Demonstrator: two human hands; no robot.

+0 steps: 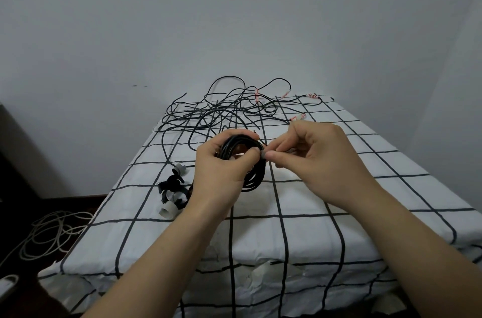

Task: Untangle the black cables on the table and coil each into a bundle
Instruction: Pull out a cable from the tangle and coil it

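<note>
black coil (257,174), who has it? asks one

the left hand (221,169), answers the other. fingers and thumb are curled round the stacked loops, holding it up just above the checked table (313,213), near its middle. the right hand (320,158) pinches a small grey piece (264,154) at the coil's rim between thumb and fingertip. whether that is a tie or the cable's own end i cannot tell

how will it handle?

light, i'd judge. thin, rubbery, and springy enough to want to open out. the loops will slide over one another if the grip slackens, so hold across all the turns at one spot, as the left hand does, and bind right beside that spot

and the others?

a loose tangle (219,114) lies at the far end of the table, well apart from the coil. some strands rear up off the surface and a few carry red-and-white tags (298,117). it looks soft and likely to snag, so i'd take one free end and follow it along, not tug at the middle. a heap of black and pale straps (173,188) sits just left of the left hand
</note>
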